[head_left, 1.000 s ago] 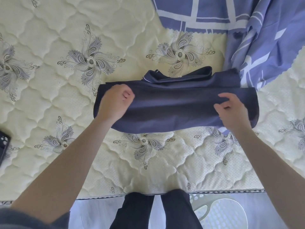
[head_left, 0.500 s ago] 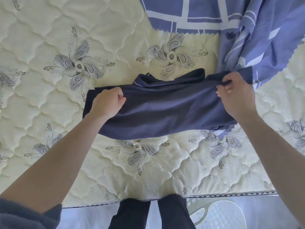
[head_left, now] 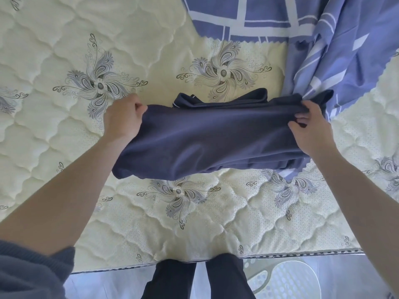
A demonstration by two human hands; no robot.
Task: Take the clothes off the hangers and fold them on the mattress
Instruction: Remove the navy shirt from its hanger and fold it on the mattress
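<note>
A dark navy garment [head_left: 216, 137] lies partly folded across the middle of the cream quilted mattress [head_left: 54, 130]. Its collar with a thin white stripe shows at the far edge. My left hand [head_left: 123, 119] grips the garment's left end in a fist. My right hand [head_left: 311, 128] pinches the right end, with cloth bunched under the fingers. The near layer of the cloth is lifted and curves between both hands. No hanger is in view.
A blue bedsheet with white bands [head_left: 323, 39] lies crumpled at the far right, touching the garment's right end. The mattress's near edge [head_left: 280, 253] runs along the bottom. My legs [head_left: 194, 279] stand against it, beside a pale perforated plastic object [head_left: 287, 279] on the floor.
Both hands have lifted the near layer of the garment and carried it toward the far edge. My left hand moved up to the far left corner; the right took a fresh grip.
</note>
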